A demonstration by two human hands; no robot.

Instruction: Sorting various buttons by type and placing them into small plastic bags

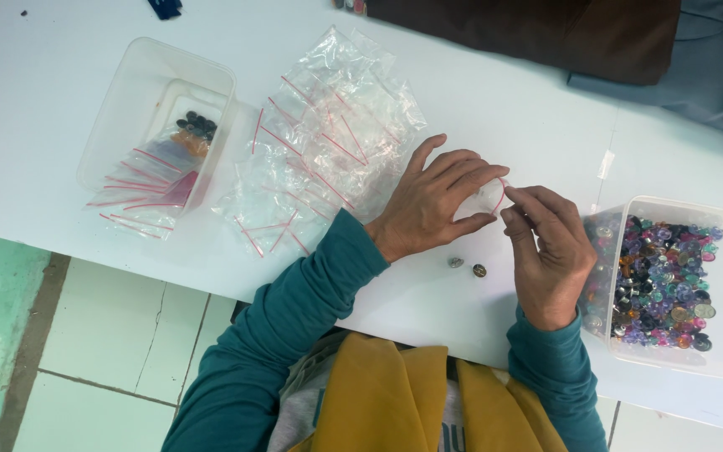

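Note:
My left hand [433, 197] and my right hand [550, 247] meet over the white table [479, 109], both pinching one small clear zip bag [489, 195] with a red seal strip. Just below the hands, two small dark buttons [467, 266] lie loose on the table. To the left of my left hand spreads a pile of empty clear zip bags [328, 142]. On the right, close to my right hand, stands a clear plastic tub [688, 213] full of several coloured buttons [667, 280].
A second clear tub [131, 84] at the left holds filled zip bags [156, 172] that spill over its near rim. Dark cloth [546, 33] lies at the table's far edge. Pale floor tiles [110, 335] show below the table's near edge.

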